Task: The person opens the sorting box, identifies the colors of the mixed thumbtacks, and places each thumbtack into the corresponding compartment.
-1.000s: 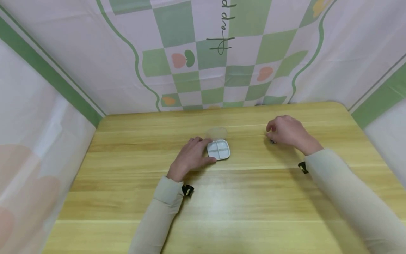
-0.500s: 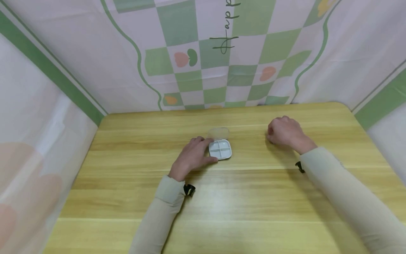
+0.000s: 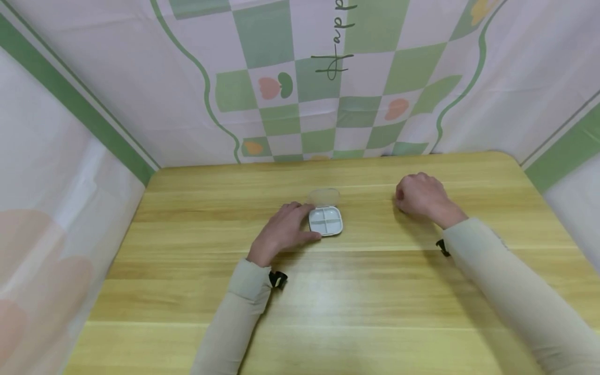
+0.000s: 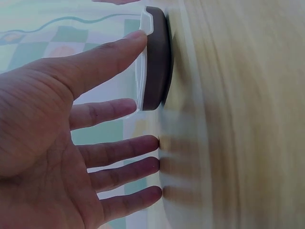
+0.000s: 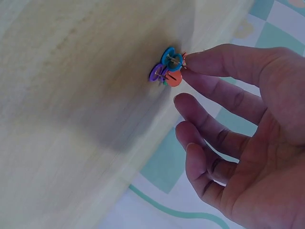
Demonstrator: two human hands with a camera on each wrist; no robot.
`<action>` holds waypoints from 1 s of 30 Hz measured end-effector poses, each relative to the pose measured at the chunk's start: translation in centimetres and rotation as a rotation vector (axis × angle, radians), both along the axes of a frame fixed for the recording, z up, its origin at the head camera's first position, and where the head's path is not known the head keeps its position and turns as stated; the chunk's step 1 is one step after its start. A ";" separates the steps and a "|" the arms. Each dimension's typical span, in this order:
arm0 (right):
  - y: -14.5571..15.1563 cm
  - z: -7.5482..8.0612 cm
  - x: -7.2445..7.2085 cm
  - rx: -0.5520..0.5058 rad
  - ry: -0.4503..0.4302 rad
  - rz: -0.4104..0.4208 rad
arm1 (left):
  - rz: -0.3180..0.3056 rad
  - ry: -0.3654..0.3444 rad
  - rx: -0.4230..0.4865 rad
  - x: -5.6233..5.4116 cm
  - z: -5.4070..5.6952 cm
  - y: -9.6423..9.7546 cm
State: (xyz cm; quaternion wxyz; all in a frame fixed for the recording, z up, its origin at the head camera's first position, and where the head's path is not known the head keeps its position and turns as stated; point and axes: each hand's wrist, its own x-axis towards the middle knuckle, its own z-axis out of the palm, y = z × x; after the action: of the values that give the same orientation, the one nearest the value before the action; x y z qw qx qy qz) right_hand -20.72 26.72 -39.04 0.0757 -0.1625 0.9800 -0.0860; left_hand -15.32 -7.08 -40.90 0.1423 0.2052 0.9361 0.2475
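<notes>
A small white pill box (image 3: pixel 326 221) with several compartments lies on the table, its clear lid (image 3: pixel 324 197) folded back. Its dark outer base (image 4: pixel 158 62) shows in the left wrist view. My left hand (image 3: pixel 283 230) holds the box at its left side between thumb and index finger, the other fingers extended onto the table. To the right, my right hand (image 3: pixel 422 195) is low over the table. Thumb and index fingertip pinch at an orange thumbtack (image 5: pixel 184 57) beside a small cluster of blue, purple, orange and green thumbtacks (image 5: pixel 167 69). The head view hides this cluster behind the hand.
The wooden table (image 3: pixel 300 312) extends around both hands. A white and green patterned cloth (image 3: pixel 319 114) hangs along its back edge, and more cloth (image 3: pixel 47 208) hangs at the left.
My right hand has turned slightly and come lower over the thumbtacks, hiding them from the head view. The left hand and the pill box have stayed in place.
</notes>
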 end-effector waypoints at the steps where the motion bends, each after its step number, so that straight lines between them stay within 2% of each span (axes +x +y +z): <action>1: 0.0 0.0 0.0 0.000 0.001 0.000 | -0.002 -0.001 0.002 0.0 0.0 -0.1; 8: -0.1 -0.1 0.0 0.006 0.010 0.009 | -0.021 0.020 0.008 -0.1 0.0 -0.3; 13: -0.3 0.0 0.1 -0.014 0.024 0.008 | -0.012 0.030 -0.002 -0.1 -0.1 -0.2; 21: -1.8 0.7 1.0 -0.101 0.028 0.004 | -0.006 0.044 -0.009 -0.1 0.0 -0.1; 30: -3.7 1.2 1.9 -0.201 0.084 0.041 | -0.011 0.061 -0.016 -0.2 -0.2 -0.1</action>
State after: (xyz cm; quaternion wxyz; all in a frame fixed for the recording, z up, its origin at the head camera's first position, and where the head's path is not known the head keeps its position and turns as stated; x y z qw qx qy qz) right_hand -18.84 22.99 -37.81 0.0196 -0.1928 0.9652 -0.1755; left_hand -15.52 -7.19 -41.07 0.1166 0.2167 0.9408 0.2330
